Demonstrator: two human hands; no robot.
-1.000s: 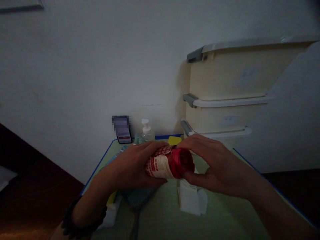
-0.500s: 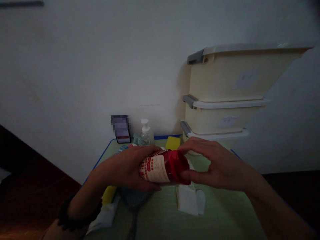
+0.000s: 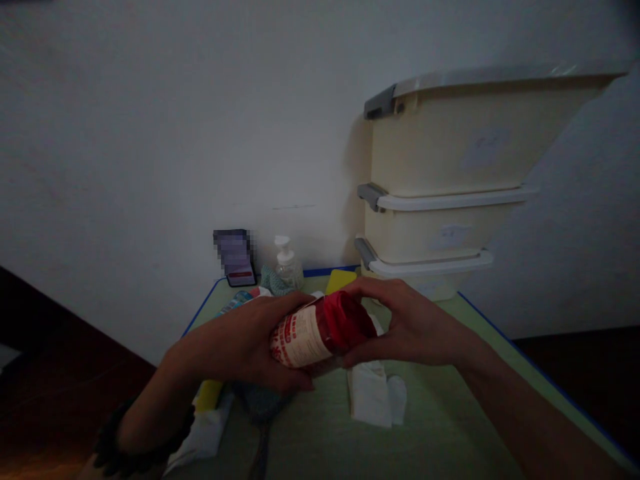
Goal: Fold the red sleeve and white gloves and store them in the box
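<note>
My left hand (image 3: 245,343) is wrapped round the body of a jar (image 3: 303,339) with a cream label and red print. The jar lies tilted above the table, its red lid (image 3: 345,323) facing right. Thumb and fingers of my right hand (image 3: 415,323) grip the lid from both sides. Under my left hand, a dark grey-green item with a handle (image 3: 263,403) lies partly hidden. White cloth pieces (image 3: 370,397) rest on the table below my right hand.
Against the wall on the right rise stacked cream storage bins (image 3: 445,147). At the back of the green table (image 3: 320,440) stand a phone (image 3: 237,263), a clear pump bottle (image 3: 289,267) and a yellow item (image 3: 341,281). White cloth (image 3: 203,433) lies at front left.
The thumb of my right hand has moved left along the lid's lower edge. The jar has tipped a little, its lid end slightly higher. The whole view has shifted a little.
</note>
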